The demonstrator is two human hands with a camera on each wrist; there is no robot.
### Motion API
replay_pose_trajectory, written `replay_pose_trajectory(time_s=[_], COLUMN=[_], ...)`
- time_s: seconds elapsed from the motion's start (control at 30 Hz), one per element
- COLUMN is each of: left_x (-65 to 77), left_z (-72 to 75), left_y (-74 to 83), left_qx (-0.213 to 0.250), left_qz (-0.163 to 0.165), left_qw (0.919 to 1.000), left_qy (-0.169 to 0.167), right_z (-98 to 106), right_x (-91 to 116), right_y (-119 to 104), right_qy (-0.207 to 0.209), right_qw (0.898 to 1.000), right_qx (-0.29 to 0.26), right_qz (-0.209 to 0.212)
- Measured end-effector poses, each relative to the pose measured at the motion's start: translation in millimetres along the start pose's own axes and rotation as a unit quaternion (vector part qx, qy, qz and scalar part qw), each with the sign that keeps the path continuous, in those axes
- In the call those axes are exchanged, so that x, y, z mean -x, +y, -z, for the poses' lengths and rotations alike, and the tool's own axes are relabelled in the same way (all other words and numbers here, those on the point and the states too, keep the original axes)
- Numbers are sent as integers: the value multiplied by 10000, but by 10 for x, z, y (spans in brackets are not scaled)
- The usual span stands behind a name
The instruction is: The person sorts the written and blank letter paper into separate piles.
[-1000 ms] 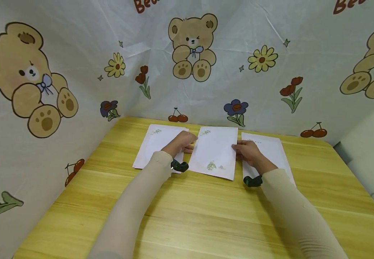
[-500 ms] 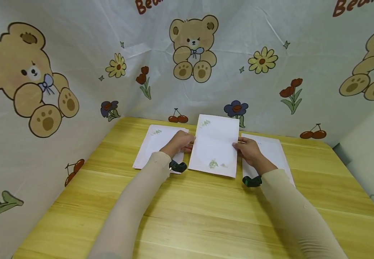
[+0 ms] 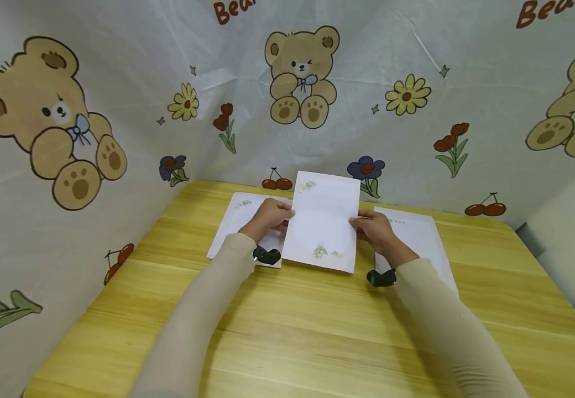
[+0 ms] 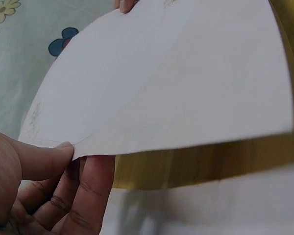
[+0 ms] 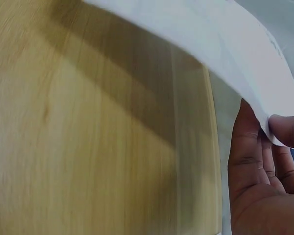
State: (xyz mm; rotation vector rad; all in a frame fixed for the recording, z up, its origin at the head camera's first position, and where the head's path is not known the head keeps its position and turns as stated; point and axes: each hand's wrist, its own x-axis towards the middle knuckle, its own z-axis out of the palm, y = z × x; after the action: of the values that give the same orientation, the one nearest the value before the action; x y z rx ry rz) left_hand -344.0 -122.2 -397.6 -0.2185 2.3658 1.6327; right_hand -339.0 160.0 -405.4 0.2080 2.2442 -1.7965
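A white sheet of paper with faint green plant prints is held up between both hands, tilted above the table. My left hand pinches its left edge; in the left wrist view the thumb lies on top and the fingers sit beneath. My right hand pinches the right edge the same way, thumb over fingers, as the right wrist view shows. To the left lies a stack of similar printed sheets, partly covered by the left hand and the held sheet. Another white sheet lies at the right, partly behind the right hand.
The wooden table runs back to a white curtain printed with bears, flowers and cherries. Beyond the table's right edge stands a pale wall. A dark wrist device sits on the left wrist, with another on the right.
Both hands have raised the middle sheet off the table, its top edge tipping up against the curtain. It has since shifted slightly left, over the edge of the left stack.
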Motion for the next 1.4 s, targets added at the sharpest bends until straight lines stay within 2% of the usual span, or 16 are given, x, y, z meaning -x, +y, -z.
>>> replay_pose_trajectory(time_s=[0.17, 0.33, 0.53, 0.7, 0.87, 1.03, 1.2, 1.4], left_x=[26, 81, 117, 141, 168, 198, 216, 236], left_z=[188, 370, 587, 810, 999, 1106, 1172, 1241], left_y=[-57, -111, -181, -270, -388, -470, -556, -645], left_qx=[-147, -159, -187, -301, -287, -234, -373, -353], left_qz=[102, 108, 265, 460, 609, 600, 567, 631], left_qw=[9995, 9991, 9974, 9945, 9923, 9912, 9884, 9859], left_qy=[275, 377, 639, 891, 1042, 1157, 1361, 1511], right_z=[-133, -346, -625, -875, -1096, -1251, -1379, -1496], right_x=[-8, -31, -42, -59, -54, -78, -91, -93], right_y=[-10, -29, -100, -199, -269, -277, -278, -295], right_qy=[-198, -283, -164, -89, -161, -240, -334, -469], right_qw=[9996, 9994, 9993, 9964, 9942, 9937, 9940, 9903], right_qx=[-43, -94, 291, 762, 927, 985, 988, 1274], right_qz=[190, 180, 180, 358, 518, 475, 325, 283])
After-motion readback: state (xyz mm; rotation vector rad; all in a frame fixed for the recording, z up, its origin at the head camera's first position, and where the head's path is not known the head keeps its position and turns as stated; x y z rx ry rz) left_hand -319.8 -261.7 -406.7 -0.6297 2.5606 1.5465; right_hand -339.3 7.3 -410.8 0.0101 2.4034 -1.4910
